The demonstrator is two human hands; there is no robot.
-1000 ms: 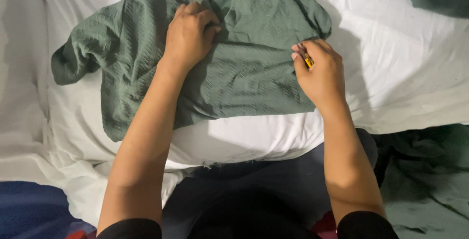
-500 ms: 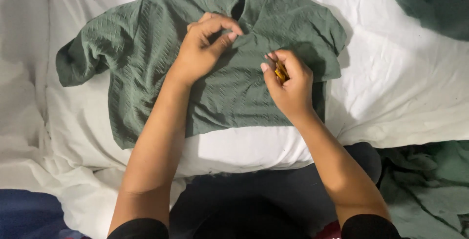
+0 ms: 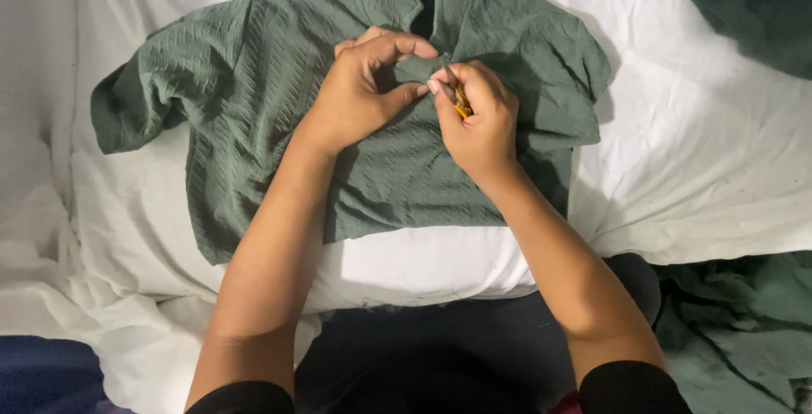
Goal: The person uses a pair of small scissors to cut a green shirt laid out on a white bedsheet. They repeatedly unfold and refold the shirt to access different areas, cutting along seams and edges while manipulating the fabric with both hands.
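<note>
A green textured short-sleeved top (image 3: 254,84) lies spread on a white sheet (image 3: 702,169), neck opening pointing away from me. My left hand (image 3: 364,88) pinches a fold of the top's fabric near the chest, thumb and forefinger closed on it. My right hand (image 3: 478,114) sits just to its right, fingers closed on a small yellow-orange tool (image 3: 462,103) whose tip meets the pinched fabric. The two hands almost touch over the middle of the garment.
More green cloth (image 3: 761,8) lies at the top right corner, and a crumpled green pile (image 3: 744,321) sits at the lower right. Dark fabric (image 3: 457,346) covers my lap below the sheet's edge. A blue patch (image 3: 42,372) shows at the bottom left.
My right hand has moved left from the garment's right side to the chest middle, carrying the small tool. My left hand has gone from pressing flat to pinching the fabric.
</note>
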